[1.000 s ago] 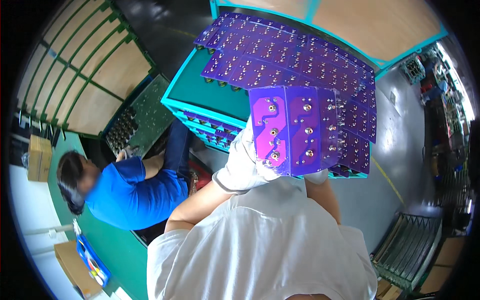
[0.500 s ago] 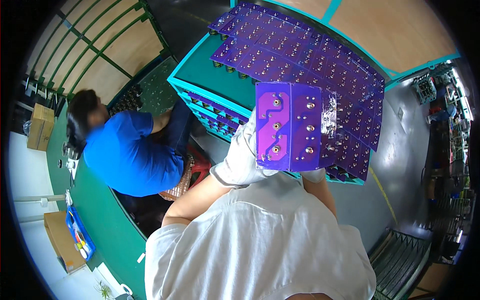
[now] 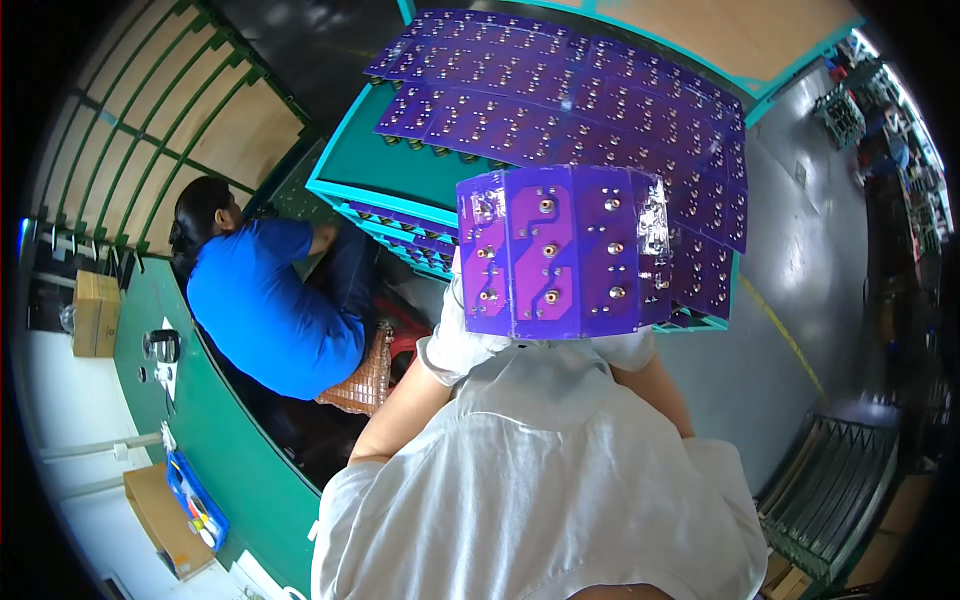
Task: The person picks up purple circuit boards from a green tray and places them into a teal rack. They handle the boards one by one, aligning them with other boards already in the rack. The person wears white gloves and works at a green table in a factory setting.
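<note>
Over the near side of a teal rack, I hold up a purple circuit board panel (image 3: 588,260) with rows of metal studs and shiny film patches. My left hand (image 3: 468,338), in a white glove, grips it from beneath at its left part; the fingers are behind the panel. My right hand (image 3: 630,350), also gloved, is at its lower right edge, mostly covered by the panel. Behind it, many similar purple boards (image 3: 480,75) lie side by side on the teal rack (image 3: 345,195), studs up, with dark components beneath their edges.
At the left, a person in a blue shirt (image 3: 265,310) sits by a green table (image 3: 215,440). On that table are a blue tray (image 3: 190,500) and cardboard boxes (image 3: 97,315). A rack of dark panels (image 3: 830,475) stands at the lower right. A yellow line (image 3: 785,335) marks the grey floor.
The panel has shifted left and another section shows at its left edge. The view has turned slightly. The seated person's head has turned away.
</note>
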`<state>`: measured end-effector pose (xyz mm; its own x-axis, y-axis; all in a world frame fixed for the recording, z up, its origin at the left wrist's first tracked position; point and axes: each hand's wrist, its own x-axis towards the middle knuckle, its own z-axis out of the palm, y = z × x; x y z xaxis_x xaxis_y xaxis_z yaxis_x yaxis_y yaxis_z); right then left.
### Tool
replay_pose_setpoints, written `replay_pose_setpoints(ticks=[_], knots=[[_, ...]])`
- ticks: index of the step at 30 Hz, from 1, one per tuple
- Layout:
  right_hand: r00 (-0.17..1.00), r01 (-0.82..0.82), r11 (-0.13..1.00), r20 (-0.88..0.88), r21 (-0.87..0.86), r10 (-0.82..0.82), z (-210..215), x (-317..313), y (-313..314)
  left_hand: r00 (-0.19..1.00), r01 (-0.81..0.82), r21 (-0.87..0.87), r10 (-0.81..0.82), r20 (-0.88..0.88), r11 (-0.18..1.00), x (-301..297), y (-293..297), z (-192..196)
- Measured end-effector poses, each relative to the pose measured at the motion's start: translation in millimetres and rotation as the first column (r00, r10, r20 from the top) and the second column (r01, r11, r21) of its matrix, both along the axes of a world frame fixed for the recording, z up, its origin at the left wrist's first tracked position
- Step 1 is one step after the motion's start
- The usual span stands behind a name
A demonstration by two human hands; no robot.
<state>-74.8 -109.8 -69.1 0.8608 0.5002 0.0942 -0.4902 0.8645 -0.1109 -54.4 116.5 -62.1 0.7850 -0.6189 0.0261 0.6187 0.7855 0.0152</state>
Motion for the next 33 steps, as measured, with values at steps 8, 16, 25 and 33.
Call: replay_pose_setpoints(ticks=[8,16,25,33], knots=[[0.999,0.034,0.999,0.001,-0.004,-0.034,-3.9,-12.5,-14.9,0.97,-0.172,0.443,0.072,0.233,0.88,-6.7,-17.5,-18.2],[1.0,0.028,0.998,0.008,-0.051,-0.027,4.2,-1.3,-6.7,0.834,-0.518,0.577,0.223,0.504,0.632,-6.4,-14.7,-24.2],[0.983,0.076,0.918,-0.125,-0.39,-0.134,44.5,54.9,48.5,0.886,-0.452,0.455,0.327,0.329,0.767,32.9,44.0,-50.9],[0.912,0.409,0.608,0.33,-0.68,-0.245,76.0,132.0,139.0,0.789,-0.599,0.42,0.416,0.452,0.682,103.5,118.7,-64.0]])
